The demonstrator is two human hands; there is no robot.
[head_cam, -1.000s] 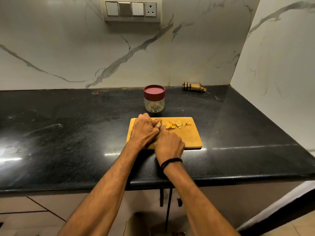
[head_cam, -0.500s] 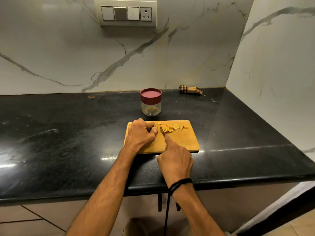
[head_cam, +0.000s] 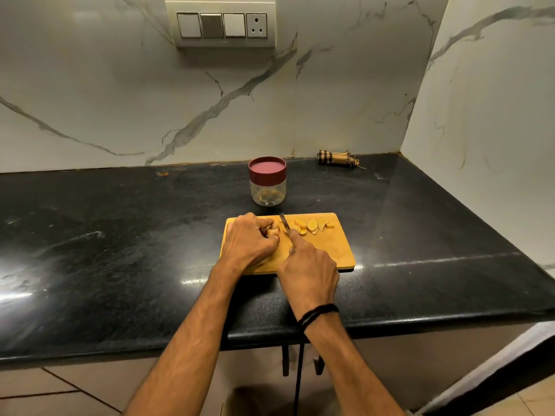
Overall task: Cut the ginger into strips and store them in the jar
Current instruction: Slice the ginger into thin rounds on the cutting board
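Observation:
A wooden cutting board [head_cam: 336, 250] lies on the black counter. My left hand [head_cam: 249, 240] curls over a piece of ginger [head_cam: 274, 229] at the board's far left and holds it down. My right hand [head_cam: 307, 270] grips a knife [head_cam: 284, 224] whose blade points away from me, just right of the ginger. Several yellow ginger slices [head_cam: 310, 226] lie along the board's far edge, right of the blade. A clear jar [head_cam: 267, 183] with a dark red lid stands closed behind the board.
A small rolled checked cloth bundle [head_cam: 338, 159] lies at the back right by the marble wall. A switch panel [head_cam: 223, 25] is on the wall above. The counter's front edge [head_cam: 390, 322] runs just below my wrists.
My right hand drew back toward me, then moved forward again with the knife blade beside the ginger. My left hand stayed on the ginger. The camera shifted slightly.

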